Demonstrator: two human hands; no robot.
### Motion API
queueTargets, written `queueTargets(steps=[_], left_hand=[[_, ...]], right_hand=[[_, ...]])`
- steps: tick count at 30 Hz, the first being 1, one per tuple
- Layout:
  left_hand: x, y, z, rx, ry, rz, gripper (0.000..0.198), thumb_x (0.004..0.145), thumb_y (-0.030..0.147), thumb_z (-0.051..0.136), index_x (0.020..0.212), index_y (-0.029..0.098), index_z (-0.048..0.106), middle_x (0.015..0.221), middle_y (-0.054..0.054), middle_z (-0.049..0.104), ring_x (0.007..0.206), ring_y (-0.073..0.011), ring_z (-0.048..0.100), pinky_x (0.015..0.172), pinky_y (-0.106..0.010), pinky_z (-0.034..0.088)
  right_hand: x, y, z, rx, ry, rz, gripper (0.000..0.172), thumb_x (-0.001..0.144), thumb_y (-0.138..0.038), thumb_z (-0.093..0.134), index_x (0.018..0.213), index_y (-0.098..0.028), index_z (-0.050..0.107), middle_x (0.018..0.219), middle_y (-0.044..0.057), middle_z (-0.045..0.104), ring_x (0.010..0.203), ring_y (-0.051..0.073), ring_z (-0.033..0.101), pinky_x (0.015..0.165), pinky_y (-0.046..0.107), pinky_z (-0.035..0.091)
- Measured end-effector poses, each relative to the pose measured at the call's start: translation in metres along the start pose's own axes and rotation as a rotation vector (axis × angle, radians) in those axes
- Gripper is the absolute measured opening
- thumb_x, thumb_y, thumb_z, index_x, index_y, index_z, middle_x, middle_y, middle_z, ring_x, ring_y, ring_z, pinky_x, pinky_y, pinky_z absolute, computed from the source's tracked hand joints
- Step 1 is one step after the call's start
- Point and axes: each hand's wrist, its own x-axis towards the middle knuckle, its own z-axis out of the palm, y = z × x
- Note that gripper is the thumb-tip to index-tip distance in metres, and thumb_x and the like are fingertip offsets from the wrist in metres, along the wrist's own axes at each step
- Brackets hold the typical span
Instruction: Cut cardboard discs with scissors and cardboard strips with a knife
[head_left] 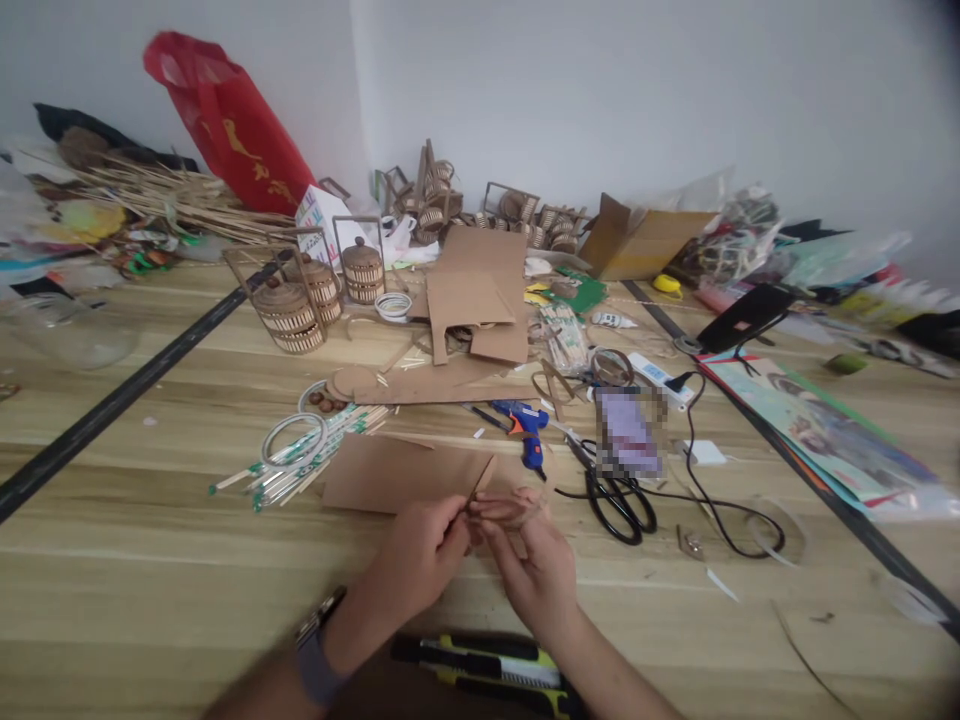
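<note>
My left hand (424, 550) and my right hand (544, 570) come together over the front of the table, fingers pinched. Between them is a narrow brown cardboard strip (486, 474); one end sticks up and away, while the part by my right fingers looks curved. The fingers hide where the ends meet. Just beyond, a flat cardboard sheet (367, 475) lies under the strip. Past it rests a blue glue gun (531, 435), and black-handled scissors (616, 505) lie right of my right hand.
Green-and-white packed sticks (289, 470) and white rings (294, 440) lie left. Small lidded baskets (289, 315) stand behind, beside stacked cardboard (476, 265). A black cable (709, 500) loops at right. Utility knives (495, 668) lie near the front edge, below my wrists.
</note>
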Motion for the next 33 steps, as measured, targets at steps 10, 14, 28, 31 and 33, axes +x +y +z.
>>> queueTargets(steps=[10,14,28,31,33], left_hand=[[0.002,-0.004,0.002,-0.209,-0.078,0.006,0.033,0.097,0.040,0.043,0.091,0.017,0.066,0.080,-0.006,0.074,0.071,-0.0196,0.067,0.064,-0.026,0.045],[0.003,-0.009,0.005,-0.172,-0.053,0.002,0.034,0.098,0.037,0.039,0.080,0.018,0.062,0.072,-0.006,0.071,0.065,-0.0187,0.065,0.061,-0.025,0.043],[0.005,-0.012,0.008,-0.337,-0.111,0.007,0.040,0.098,0.047,0.042,0.084,0.017,0.064,0.076,-0.007,0.074,0.070,-0.0193,0.069,0.065,-0.026,0.051],[0.005,-0.008,0.007,-0.310,-0.081,-0.019,0.037,0.098,0.043,0.042,0.082,0.018,0.063,0.073,-0.006,0.073,0.066,-0.0183,0.068,0.061,-0.025,0.050],[0.004,-0.007,0.006,-0.280,-0.079,-0.001,0.034,0.097,0.039,0.041,0.079,0.018,0.061,0.071,-0.006,0.073,0.064,-0.0180,0.068,0.061,-0.025,0.050]], right_hand=[[-0.002,0.003,0.001,0.157,0.050,0.134,0.013,0.098,-0.023,0.058,0.098,-0.026,0.070,0.091,0.005,0.077,0.088,0.020,0.074,0.078,0.031,0.059],[-0.001,0.002,0.003,0.022,0.046,0.010,0.004,0.095,-0.025,0.064,0.095,-0.025,0.068,0.094,0.005,0.076,0.091,0.022,0.073,0.080,0.034,0.058],[-0.004,0.006,0.001,-0.019,0.063,0.054,0.011,0.097,-0.021,0.056,0.099,-0.026,0.065,0.091,0.003,0.076,0.085,0.020,0.072,0.074,0.032,0.057],[-0.002,0.003,0.000,-0.060,0.032,-0.023,0.011,0.097,-0.018,0.057,0.096,-0.026,0.064,0.090,0.004,0.076,0.088,0.021,0.073,0.079,0.036,0.056],[-0.001,0.001,-0.002,-0.084,0.006,-0.033,0.012,0.097,-0.019,0.056,0.095,-0.026,0.065,0.089,0.004,0.077,0.089,0.023,0.073,0.083,0.040,0.055]])
